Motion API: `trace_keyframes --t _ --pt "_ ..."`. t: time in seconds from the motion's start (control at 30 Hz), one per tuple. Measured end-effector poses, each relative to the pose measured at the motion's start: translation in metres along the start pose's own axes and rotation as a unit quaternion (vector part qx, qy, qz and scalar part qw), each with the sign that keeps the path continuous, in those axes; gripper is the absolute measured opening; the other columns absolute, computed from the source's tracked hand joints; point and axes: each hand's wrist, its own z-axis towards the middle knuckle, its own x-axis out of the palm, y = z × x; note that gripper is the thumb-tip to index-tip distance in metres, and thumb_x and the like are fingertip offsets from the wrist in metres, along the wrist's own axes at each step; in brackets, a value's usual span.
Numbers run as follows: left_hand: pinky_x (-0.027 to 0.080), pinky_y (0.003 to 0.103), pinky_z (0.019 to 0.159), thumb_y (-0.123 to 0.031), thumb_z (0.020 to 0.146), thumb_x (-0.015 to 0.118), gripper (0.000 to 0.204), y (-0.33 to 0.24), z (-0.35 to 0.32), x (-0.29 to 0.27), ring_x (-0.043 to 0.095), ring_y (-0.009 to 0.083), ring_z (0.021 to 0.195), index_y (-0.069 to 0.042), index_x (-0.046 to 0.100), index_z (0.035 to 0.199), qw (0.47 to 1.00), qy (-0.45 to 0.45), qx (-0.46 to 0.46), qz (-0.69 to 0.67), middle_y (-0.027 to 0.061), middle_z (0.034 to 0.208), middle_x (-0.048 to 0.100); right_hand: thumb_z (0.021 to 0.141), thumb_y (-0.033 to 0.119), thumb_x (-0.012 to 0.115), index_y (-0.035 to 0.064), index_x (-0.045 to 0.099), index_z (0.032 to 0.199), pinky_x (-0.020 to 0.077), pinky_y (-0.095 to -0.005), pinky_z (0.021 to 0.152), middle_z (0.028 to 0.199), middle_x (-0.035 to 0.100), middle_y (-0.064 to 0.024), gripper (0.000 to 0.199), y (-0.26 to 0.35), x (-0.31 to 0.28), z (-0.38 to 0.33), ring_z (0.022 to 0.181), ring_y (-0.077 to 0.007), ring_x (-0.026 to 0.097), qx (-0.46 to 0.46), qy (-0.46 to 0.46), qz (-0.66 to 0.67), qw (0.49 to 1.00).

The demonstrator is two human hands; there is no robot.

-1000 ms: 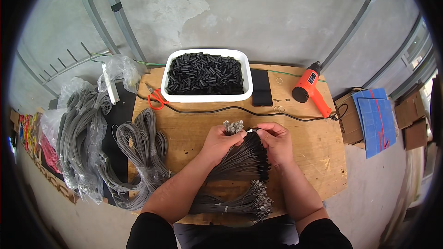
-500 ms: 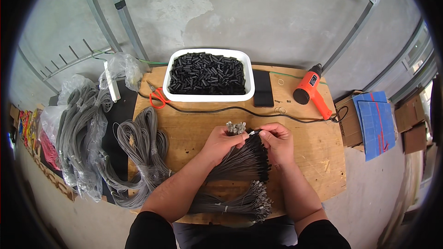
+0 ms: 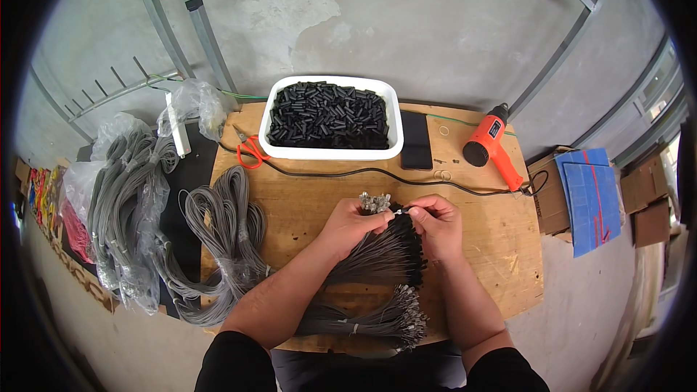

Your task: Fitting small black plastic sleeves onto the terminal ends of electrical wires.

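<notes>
My left hand (image 3: 350, 226) is closed around a bunch of thin grey cables, whose pale, shiny connector ends (image 3: 375, 203) stick up above the fingers. Opposite it, my right hand (image 3: 437, 226) pinches a small cable end between thumb and forefinger, almost touching the left fingertips. A dark and a whitish bit show at the pinch, too small to make out fully. Below both hands lies a fan of grey cables (image 3: 377, 258) with black sleeves (image 3: 417, 258) on their right ends. Nearer to me rests a tied cable bundle (image 3: 348, 325) with bare, pale connector ends.
A white tub (image 3: 330, 154) of short black tubes stands at the back, beside orange-handled scissors (image 3: 252, 154) and a black phone (image 3: 416, 141). An orange heat gun (image 3: 491, 144) with a black cord lies back right. Coiled grey cables (image 3: 225, 225) cover the left side of the wooden table (image 3: 501, 247).
At the right fingertips, more whitish surface shows where a black piece was visible before. Both hands stay in nearly the same place; the view has shifted slightly.
</notes>
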Motion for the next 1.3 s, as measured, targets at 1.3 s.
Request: trace_keyframes --t 1.3 --pt "0.048 0.024 0.064 -0.012 0.09 0.073 0.015 0.0 0.0 0.002 0.059 0.0079 0.07 0.001 0.067 0.086 0.997 0.005 0.02 0.076 0.0024 0.077 0.066 0.097 0.015 0.066 0.0024 0.065 0.099 0.0331 -0.0191 0.048 0.08 0.068 -0.0074 0.013 0.007 -0.009 0.003 0.052 -0.0064 0.043 0.199 0.062 0.164 0.964"
